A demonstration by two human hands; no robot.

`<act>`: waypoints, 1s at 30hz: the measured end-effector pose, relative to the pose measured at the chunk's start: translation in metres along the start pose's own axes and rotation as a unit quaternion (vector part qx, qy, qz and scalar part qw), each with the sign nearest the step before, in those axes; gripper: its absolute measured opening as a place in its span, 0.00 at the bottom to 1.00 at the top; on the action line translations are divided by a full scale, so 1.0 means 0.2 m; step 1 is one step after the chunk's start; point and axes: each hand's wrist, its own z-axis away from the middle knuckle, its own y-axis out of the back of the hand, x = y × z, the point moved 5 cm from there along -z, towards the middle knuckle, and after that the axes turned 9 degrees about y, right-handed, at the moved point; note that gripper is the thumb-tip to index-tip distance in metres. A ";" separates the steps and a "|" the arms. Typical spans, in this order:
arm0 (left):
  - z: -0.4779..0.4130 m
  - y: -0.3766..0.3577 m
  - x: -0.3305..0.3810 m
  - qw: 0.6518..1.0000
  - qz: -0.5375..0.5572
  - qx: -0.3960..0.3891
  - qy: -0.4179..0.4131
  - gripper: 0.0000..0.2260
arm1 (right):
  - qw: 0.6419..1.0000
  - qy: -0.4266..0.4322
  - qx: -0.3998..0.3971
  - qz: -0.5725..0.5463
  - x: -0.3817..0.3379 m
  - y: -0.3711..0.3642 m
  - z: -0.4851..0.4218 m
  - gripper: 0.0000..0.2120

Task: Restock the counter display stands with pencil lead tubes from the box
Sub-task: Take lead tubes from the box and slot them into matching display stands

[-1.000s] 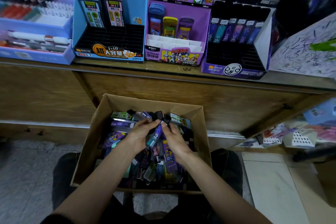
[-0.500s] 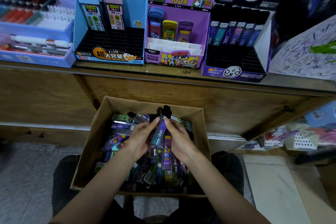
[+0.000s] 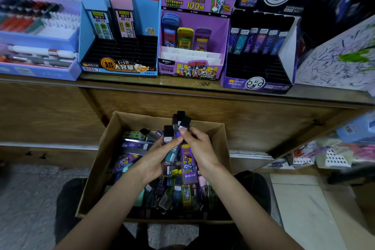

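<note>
Grips a bundle of lead tubes [image 3: 172,153] in the curled left hand [image 3: 154,162]; pinches its upper part with the right hand [image 3: 199,148]. Holds it just above the cardboard box [image 3: 101,168], heaped with more tubes. Behind, on the counter [image 3: 132,84]: blue stand [image 3: 121,67] with 2 tubes, purple stand [image 3: 213,32] with 3, dark stand [image 3: 257,85] with 6.

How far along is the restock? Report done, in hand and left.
Done: little. The blue stand shows two tubes, the purple stand three, the dark stand one back row; their front slots sit empty. In hand: left hand and right hand grip a bundle of tubes over the box. Left: slot that bundle, then the heap in the box.
</note>
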 end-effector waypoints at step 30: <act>0.13 0.01 0.30 0.976 -0.110 0.041 -0.183 0.15 | 0.982 0.115 -0.077 0.128 -0.40 0.19 0.02 0.09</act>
